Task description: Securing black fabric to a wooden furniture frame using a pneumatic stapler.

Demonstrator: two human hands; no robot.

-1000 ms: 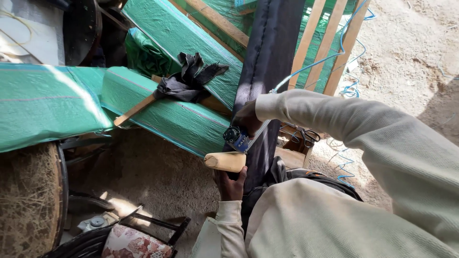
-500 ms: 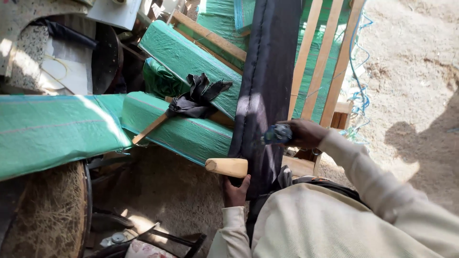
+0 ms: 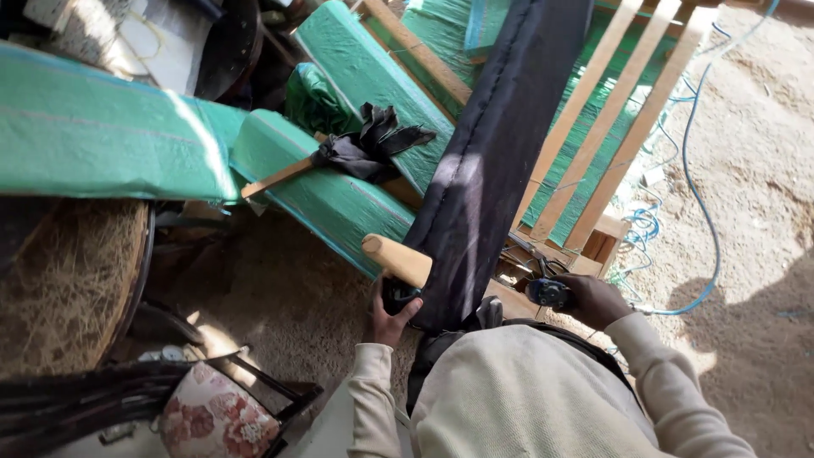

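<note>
The left hand [image 3: 392, 315] keeps its grip clamped on a wooden-handled tool [image 3: 398, 259] beside the dark fabric panel [image 3: 492, 161]; the right hand [image 3: 593, 300] grips a small blue-black tool [image 3: 547, 293] at the wooden frame [image 3: 610, 127].

The long dark panel [image 3: 496, 161] is matt black cloth, faintly ribbed along one edge. The slats [image 3: 610, 127] beside it are bare pale wood, smooth, unvarnished. The cushions [image 3: 110, 144] wear a green woven wrap with a slight plastic sheen. The handle [image 3: 397, 259] is rounded raw wood — the small tool [image 3: 549, 293] is glossy blue-black plastic. The floor [image 3: 755, 170] is rough, dusty sand.
</note>
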